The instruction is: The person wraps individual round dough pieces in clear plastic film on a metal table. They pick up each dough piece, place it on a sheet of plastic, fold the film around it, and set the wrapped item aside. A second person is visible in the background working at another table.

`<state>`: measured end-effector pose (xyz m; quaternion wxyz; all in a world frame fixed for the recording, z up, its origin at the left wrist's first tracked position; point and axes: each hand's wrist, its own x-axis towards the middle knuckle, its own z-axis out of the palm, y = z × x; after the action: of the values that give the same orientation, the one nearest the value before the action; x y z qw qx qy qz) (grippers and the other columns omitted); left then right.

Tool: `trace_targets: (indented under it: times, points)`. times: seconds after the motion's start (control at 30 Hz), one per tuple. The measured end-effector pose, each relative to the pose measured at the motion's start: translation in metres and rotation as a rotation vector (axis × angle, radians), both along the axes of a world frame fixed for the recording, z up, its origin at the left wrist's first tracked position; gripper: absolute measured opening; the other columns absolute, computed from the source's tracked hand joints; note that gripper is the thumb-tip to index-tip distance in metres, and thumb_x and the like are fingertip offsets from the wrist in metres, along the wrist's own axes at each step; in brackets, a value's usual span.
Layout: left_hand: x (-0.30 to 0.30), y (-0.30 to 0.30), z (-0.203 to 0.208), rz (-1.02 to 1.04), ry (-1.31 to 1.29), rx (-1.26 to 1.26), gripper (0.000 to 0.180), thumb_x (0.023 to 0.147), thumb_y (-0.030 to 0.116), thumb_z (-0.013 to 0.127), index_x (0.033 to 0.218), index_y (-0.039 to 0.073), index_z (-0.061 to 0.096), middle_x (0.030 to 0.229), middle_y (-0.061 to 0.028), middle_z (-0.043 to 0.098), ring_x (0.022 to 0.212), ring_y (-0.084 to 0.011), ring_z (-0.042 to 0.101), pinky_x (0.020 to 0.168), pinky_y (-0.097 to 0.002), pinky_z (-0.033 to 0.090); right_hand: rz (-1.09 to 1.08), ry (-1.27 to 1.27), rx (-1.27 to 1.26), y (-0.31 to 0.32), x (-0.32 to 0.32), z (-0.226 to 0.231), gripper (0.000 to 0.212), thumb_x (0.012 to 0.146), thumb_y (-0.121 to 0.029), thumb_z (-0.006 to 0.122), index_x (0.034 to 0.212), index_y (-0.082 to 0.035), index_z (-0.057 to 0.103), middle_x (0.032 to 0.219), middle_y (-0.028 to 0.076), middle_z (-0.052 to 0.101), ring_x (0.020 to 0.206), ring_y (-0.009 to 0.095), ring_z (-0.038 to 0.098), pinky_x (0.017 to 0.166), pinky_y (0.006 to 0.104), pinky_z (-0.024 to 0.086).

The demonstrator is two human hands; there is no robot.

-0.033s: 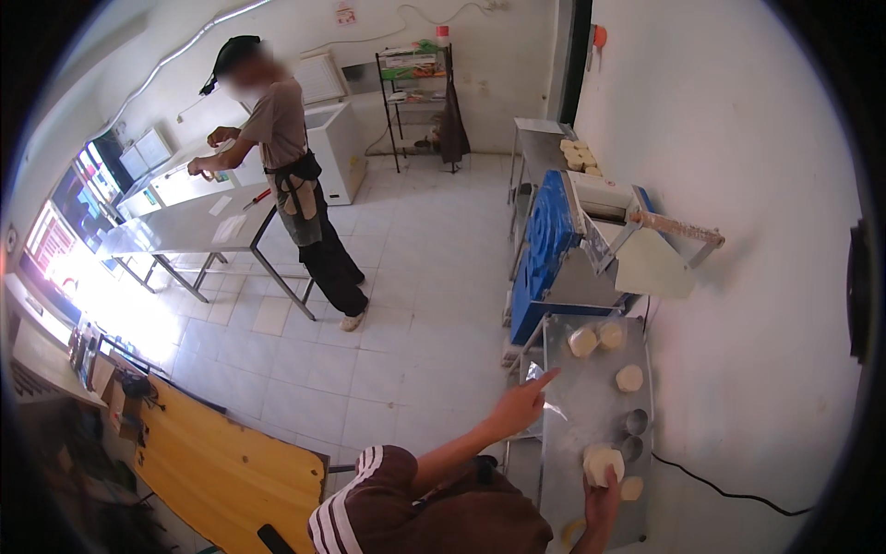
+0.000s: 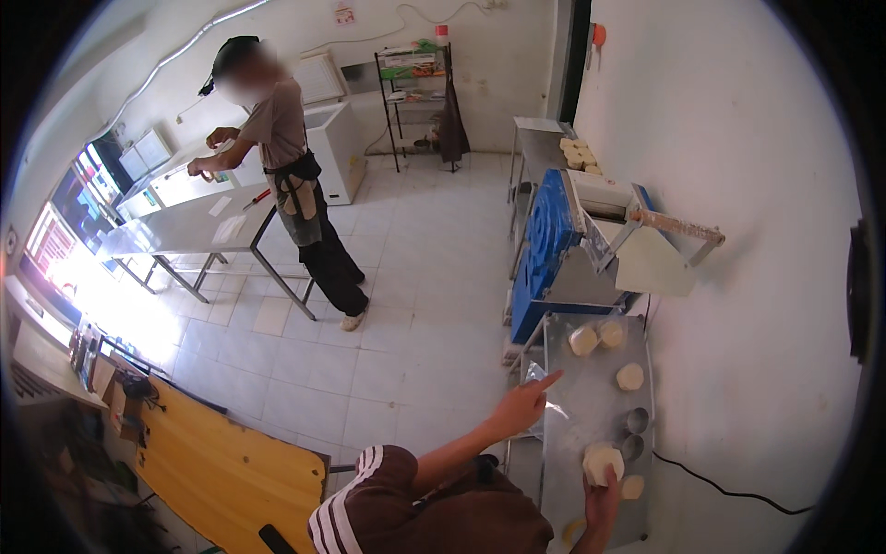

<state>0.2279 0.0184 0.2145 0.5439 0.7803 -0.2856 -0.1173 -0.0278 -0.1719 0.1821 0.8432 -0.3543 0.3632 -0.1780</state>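
My left hand (image 2: pixel 520 410) is over the near edge of the metal table (image 2: pixel 581 392), index finger stretched out and the other fingers curled, with nothing visible in it. Clear plastic (image 2: pixel 535 371) lies beside that hand. My right hand (image 2: pixel 602 500) grips a thick, pale round of dough (image 2: pixel 603 463), thumb on its near side; whether it is one piece or a stack I cannot tell. A smaller dough round (image 2: pixel 631 487) sits just right of it. Two metal ring cutters (image 2: pixel 633 434) stand beyond, and further off are more dough rounds (image 2: pixel 629 378).
A blue dough-rolling machine (image 2: pixel 544 254) stands at the table's far end. More dough pieces (image 2: pixel 580 155) lie on a table behind it. A black cord (image 2: pixel 729 494) runs along the right. Another person (image 2: pixel 286 138) stands at a steel table (image 2: pixel 189 235). A yellow board (image 2: pixel 221 452) is at lower left.
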Motion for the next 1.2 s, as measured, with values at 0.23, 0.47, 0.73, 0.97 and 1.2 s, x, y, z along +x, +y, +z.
trace_targets:
  times: [0.23,0.47,0.73,0.97,1.2]
  points:
    - [0.001,-0.007,-0.029,-0.076,-0.072,0.036,0.032,0.097,0.008,0.055,0.127,0.006,0.067,0.107,-0.0223,0.068,0.101,-0.0423,0.065,0.087,-0.0493,0.052,0.009,0.051,-0.008,0.022,0.018,0.023,0.056,0.098,-0.019,0.069,0.147,-0.001,0.047,0.141,0.014,0.058,0.128,0.031,0.059,0.108,0.0449,0.049]
    - [-0.019,-0.018,-0.034,-0.112,-0.073,0.108,0.025,0.102,0.02,0.054,0.111,0.001,0.067,0.111,-0.0201,0.068,0.102,-0.0433,0.065,0.086,-0.0516,0.053,0.134,0.058,-0.261,0.047,0.039,0.064,0.054,0.095,-0.014,0.073,0.142,0.0,0.05,0.133,0.012,0.061,0.121,0.025,0.062,0.104,0.0416,0.051]
    - [-0.036,-0.02,-0.009,-0.248,0.055,0.189,0.03,0.102,0.027,0.059,0.109,0.0,0.072,0.103,-0.0207,0.072,0.097,-0.0403,0.068,0.086,-0.0476,0.053,0.17,0.083,-0.76,0.078,0.063,0.077,0.051,0.093,-0.011,0.074,0.137,0.003,0.052,0.123,0.014,0.064,0.112,0.022,0.063,0.098,0.0361,0.052]
    - [-0.03,-0.022,-0.024,-0.36,0.142,0.129,0.024,0.1,0.018,0.061,0.113,0.001,0.072,0.107,-0.0173,0.076,0.096,-0.0323,0.073,0.087,-0.0407,0.056,0.153,0.312,-0.951,0.08,0.053,0.071,0.047,0.089,-0.014,0.076,0.129,0.002,0.059,0.112,0.019,0.073,0.105,0.025,0.072,0.093,0.0382,0.056]
    - [-0.048,-0.029,0.002,-0.57,0.357,0.242,0.034,0.102,0.016,0.057,0.131,0.0,0.067,0.081,-0.0075,0.067,0.068,-0.0124,0.061,0.066,-0.0301,0.053,-0.042,0.484,-0.976,0.093,0.029,0.078,0.052,0.087,-0.018,0.079,0.131,-0.001,0.057,0.107,0.022,0.073,0.098,0.031,0.073,0.085,0.0394,0.057]
